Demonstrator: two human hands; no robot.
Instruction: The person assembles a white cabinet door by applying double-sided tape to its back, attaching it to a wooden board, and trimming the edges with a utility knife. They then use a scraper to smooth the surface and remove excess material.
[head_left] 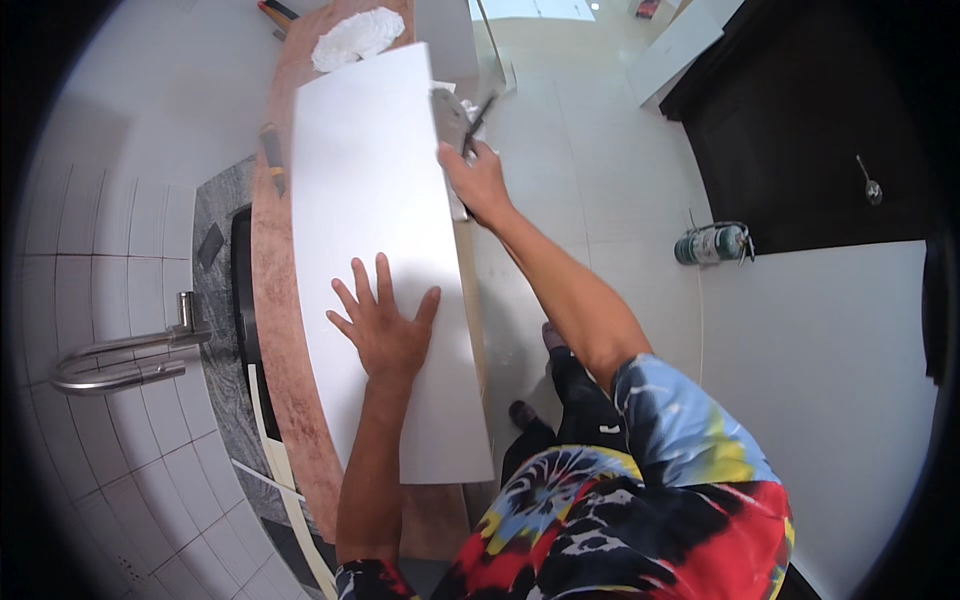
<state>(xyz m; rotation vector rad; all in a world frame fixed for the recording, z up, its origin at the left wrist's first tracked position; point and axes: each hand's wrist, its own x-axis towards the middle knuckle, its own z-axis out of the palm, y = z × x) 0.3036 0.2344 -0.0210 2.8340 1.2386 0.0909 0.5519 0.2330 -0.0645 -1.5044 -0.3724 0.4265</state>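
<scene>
A long white board [375, 190] lies lengthwise on a reddish-brown wooden panel [275, 330]. My left hand [385, 325] rests flat on the board's nearer half, palm down with fingers spread. At the far part of the board's right edge, my right hand [477, 182] is closed around a hand plane [452, 118] with a greyish body and a dark bar handle. The plane sits against that edge, its lower part covered by my fingers. Thin white scraps [478, 115] show beside it.
A utility knife [272, 160] lies left of the board. Beyond the far end sits a crumpled white heap [358, 40]. A steel faucet [120, 370] juts out at left over a grey stone counter [215, 215]. A green cylinder [712, 244] stands on the floor at right.
</scene>
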